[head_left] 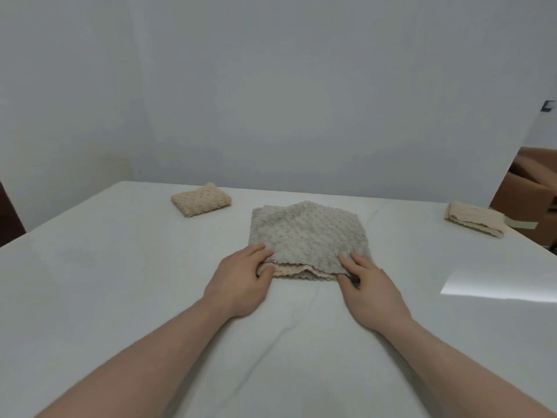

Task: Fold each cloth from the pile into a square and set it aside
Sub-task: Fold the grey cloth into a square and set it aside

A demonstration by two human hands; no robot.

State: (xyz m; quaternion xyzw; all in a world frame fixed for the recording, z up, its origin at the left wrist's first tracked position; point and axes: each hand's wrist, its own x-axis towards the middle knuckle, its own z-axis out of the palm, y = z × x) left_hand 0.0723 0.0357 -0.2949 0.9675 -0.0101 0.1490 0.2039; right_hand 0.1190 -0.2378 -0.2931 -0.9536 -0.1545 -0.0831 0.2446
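A white marble-veined counter stands against a plain pale wall, its near half bare. At mid-counter lies a grey-beige dimpled fleece cloth, folded double. The left hand pinches its near-left corner in a closed grip; the right hand pinches the near-right corner. A folded tan dimpled cloth sits near the far-left edge, a cream folded cloth by the right edge.
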